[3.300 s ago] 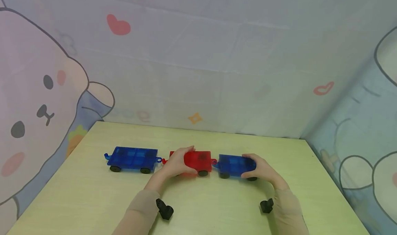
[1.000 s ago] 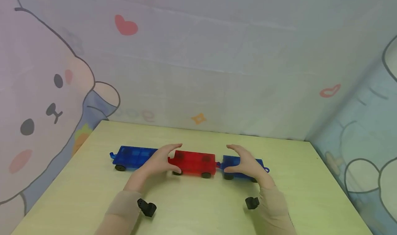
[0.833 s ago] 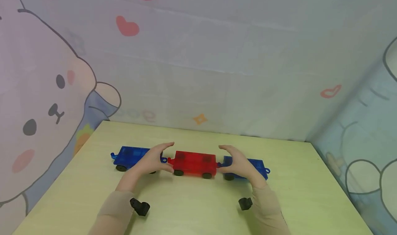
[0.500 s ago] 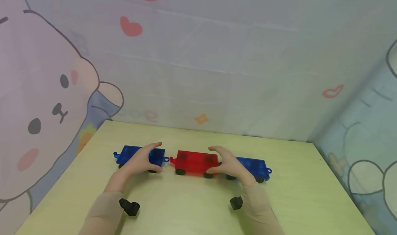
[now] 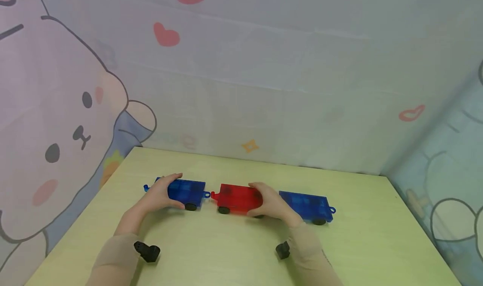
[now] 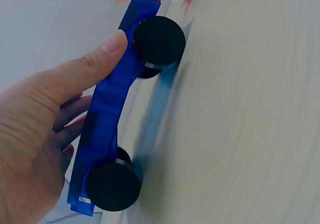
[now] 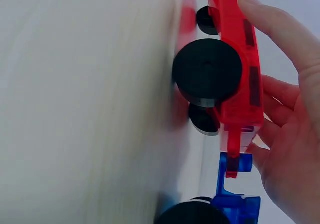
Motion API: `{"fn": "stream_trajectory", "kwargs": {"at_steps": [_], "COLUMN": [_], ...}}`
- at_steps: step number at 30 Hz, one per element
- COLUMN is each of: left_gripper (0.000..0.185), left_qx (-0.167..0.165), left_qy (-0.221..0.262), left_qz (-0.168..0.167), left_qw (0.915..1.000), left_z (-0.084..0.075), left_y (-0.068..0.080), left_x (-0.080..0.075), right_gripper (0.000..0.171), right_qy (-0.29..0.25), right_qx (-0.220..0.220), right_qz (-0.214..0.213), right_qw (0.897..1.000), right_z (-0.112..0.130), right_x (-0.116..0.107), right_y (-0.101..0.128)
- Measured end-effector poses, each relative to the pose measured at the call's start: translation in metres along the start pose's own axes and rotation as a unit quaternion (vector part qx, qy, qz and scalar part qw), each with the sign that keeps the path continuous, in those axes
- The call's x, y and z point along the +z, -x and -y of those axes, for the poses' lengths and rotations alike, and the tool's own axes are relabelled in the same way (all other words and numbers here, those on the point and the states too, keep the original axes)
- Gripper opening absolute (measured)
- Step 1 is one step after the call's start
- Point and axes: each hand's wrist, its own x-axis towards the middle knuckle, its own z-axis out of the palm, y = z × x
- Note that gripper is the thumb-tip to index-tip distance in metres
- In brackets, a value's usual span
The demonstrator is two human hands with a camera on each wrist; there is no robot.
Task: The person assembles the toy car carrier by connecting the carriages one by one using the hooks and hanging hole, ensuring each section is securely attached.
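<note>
A child's play corner, it seems: a pale wooden table (image 5: 234,252) boxed in by cartoon-bear cloth (image 5: 68,110) (pink hearts far behind), with wheeled toy wagons (image 5: 237,198).

Right hand (image 7: 292,109) grips the red car (image 7: 239,59): thumb on the near edge, fingers curled behind the far side. Black wheels sit on the table (image 7: 85,109). Red hook is coupled into the blue car (image 7: 235,204) at the frame bottom.
</note>
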Motion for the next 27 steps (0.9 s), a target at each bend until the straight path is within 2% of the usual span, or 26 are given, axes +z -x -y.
{"fn": "stream_trajectory", "kwargs": {"at_steps": [11,22,27], "left_gripper": [0.098,0.095,0.095], "left_qx": [-0.005,-0.01,-0.008], "left_qy": [0.03,0.038,0.026], "left_qz": [0.008,-0.004,-0.012], "left_qw": [0.9995,0.9992,0.9996], "left_z": [0.005,0.0023,0.0037], "left_y": [-0.001,-0.001,0.0001], "left_x": [0.0028,0.0062,0.0087], "right_gripper": [0.082,0.078,0.078], "right_qy": [-0.006,-0.019,-0.024], "right_qx": [0.009,0.022,0.019], "right_qz": [-0.005,-0.003,-0.002], "right_qw": [1.0,1.0,1.0], "right_z": [-0.0029,-0.0048,-0.0042], "right_x": [0.0033,0.002,0.002], "right_y": [0.0002,0.0028,0.0033]}}
